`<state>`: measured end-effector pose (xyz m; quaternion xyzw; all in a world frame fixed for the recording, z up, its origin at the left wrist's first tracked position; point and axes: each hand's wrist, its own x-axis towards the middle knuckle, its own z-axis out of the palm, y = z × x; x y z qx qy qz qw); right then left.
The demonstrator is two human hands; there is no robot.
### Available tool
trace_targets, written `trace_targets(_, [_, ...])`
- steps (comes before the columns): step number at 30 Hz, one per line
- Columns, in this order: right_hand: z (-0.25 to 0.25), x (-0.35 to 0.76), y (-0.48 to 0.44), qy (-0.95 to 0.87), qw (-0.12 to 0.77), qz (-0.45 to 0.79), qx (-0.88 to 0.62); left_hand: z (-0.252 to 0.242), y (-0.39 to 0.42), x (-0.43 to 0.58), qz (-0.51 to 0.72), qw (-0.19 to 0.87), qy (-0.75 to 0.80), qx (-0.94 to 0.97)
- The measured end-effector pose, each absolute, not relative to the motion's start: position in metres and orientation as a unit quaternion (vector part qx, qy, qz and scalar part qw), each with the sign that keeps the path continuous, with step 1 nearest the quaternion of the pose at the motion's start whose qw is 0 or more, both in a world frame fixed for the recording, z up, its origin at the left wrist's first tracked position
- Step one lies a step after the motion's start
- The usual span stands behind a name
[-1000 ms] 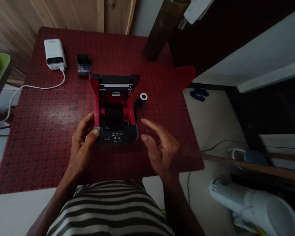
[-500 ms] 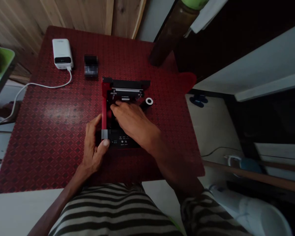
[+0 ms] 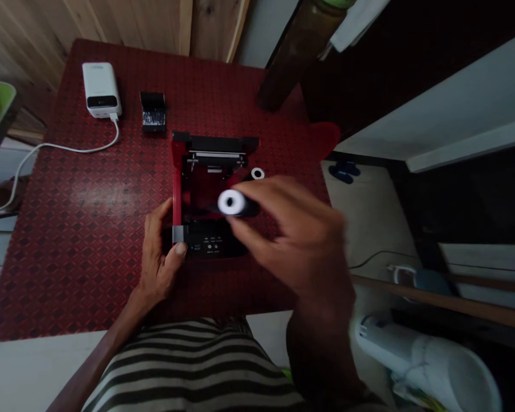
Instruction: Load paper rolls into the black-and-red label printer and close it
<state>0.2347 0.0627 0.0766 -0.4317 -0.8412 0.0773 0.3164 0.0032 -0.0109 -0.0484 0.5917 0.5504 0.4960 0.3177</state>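
A small red and black printer (image 3: pixel 189 189) stands on the red patterned table (image 3: pixel 90 217) with its lid open toward the far side. My left hand (image 3: pixel 161 260) grips its front left corner, thumb on the grey tab. My right hand (image 3: pixel 296 240), blurred by motion, is raised above the printer's right front and holds a dark roll with a white core end (image 3: pixel 232 202). A second dark roll with a white end (image 3: pixel 257 173) lies on the table just right of the printer.
A white power bank (image 3: pixel 98 88) with a white cable (image 3: pixel 60 147) sits at the table's far left, a small black device (image 3: pixel 153 111) beside it. A dark wooden post (image 3: pixel 292 51) stands at the far right. A white appliance (image 3: pixel 429 360) lies on the floor.
My right hand has come up out of the printer's open bay toward me, now holding a dark roll. My left hand stays on the printer's front left corner.
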Motion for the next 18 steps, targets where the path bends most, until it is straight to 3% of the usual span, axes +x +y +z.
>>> trace_targets(3, [0.071,0.284,0.043,-0.726,0.469,0.189,-0.465,-0.051,-0.011,0.002,0.499,0.302,0.546,0.602])
trace_targets(5, [0.053,0.31,0.03,-0.65,0.519,0.26,-0.49,-0.054,-0.011,0.002,0.508,0.284,0.541,0.607])
trace_targets(12, [-0.041,0.314,0.014,-0.577,0.417,0.395,-0.58,-0.058,-0.006,0.005,0.521,0.245,0.553,0.603])
trace_targets(18, [-0.055,0.288,0.03,-0.653,0.383,0.373,-0.536,-0.062,-0.005,0.003,0.522,0.248,0.554,0.6])
